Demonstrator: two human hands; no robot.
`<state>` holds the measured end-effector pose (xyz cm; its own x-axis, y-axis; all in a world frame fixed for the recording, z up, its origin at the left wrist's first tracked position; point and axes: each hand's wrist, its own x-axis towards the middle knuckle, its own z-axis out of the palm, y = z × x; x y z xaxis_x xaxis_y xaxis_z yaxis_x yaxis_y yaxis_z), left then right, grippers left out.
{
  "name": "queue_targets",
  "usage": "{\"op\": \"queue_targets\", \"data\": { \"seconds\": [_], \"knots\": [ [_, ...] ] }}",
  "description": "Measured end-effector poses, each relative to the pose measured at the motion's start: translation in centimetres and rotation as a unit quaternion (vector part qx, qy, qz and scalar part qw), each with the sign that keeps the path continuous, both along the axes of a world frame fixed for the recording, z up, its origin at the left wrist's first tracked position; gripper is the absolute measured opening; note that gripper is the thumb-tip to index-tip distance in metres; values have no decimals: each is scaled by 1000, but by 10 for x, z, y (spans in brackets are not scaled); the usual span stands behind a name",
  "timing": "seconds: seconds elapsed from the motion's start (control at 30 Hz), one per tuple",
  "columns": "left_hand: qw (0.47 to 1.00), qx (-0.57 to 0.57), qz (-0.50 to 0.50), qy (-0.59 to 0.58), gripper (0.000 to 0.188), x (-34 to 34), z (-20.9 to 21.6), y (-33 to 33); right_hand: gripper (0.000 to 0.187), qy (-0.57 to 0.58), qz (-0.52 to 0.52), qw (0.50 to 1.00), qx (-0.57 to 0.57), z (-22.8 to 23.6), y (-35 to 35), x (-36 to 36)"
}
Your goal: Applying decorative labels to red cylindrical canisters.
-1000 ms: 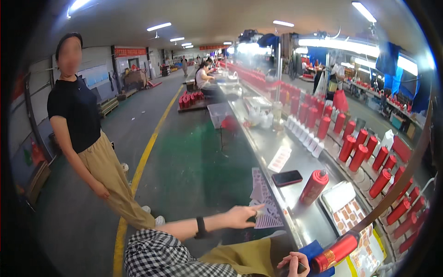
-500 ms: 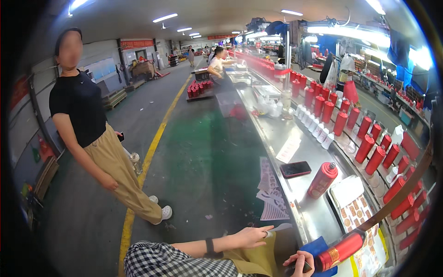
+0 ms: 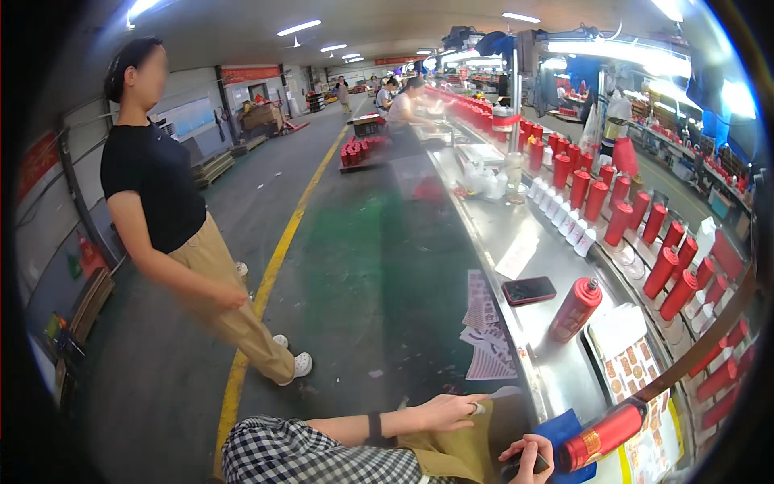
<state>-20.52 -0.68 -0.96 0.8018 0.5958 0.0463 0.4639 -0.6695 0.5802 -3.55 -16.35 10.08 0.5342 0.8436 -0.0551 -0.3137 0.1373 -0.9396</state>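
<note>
My left hand rests over my lap with its fingers stretched out, a pale band round one finger. My right hand is closed round a small dark flat object, mostly hidden by the fingers. Beside it, a red bottle with gold print lies on its side, partly over a blue cloth at the bench edge. Another red bottle stands upright on the metal bench. Sheets of red and gold stickers lie on a tray to the right.
A phone and a white paper strip lie on the bench. White bottles and many red bottles line the conveyor. A brown bar slants at right. Printed sheets hang off the bench. A person stands at left.
The view has swung slightly left, so the bench sits farther right. The person at left has turned toward the right and shifted an arm. My hands hold nearly the same pose.
</note>
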Motion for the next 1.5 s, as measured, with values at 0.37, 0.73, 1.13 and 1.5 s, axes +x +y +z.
{"op": "queue_targets", "data": {
  "seconds": [0.37,0.73,1.13,1.5],
  "knots": [
    [1000,-22,9,18,26,4,9,-8,17,-48,1,999,-4,2,-7,4],
    [996,69,-54,-22,26,28,8,-17,15,-53,-58,996,30,6,-18,6],
    [975,-108,-142,-130,37,117,92,-8,29,28,-78,996,32,-7,-65,34],
    [942,-34,-280,-180,87,195,60,-12,47,34,-265,964,-6,-23,-76,24]
  ]
}}
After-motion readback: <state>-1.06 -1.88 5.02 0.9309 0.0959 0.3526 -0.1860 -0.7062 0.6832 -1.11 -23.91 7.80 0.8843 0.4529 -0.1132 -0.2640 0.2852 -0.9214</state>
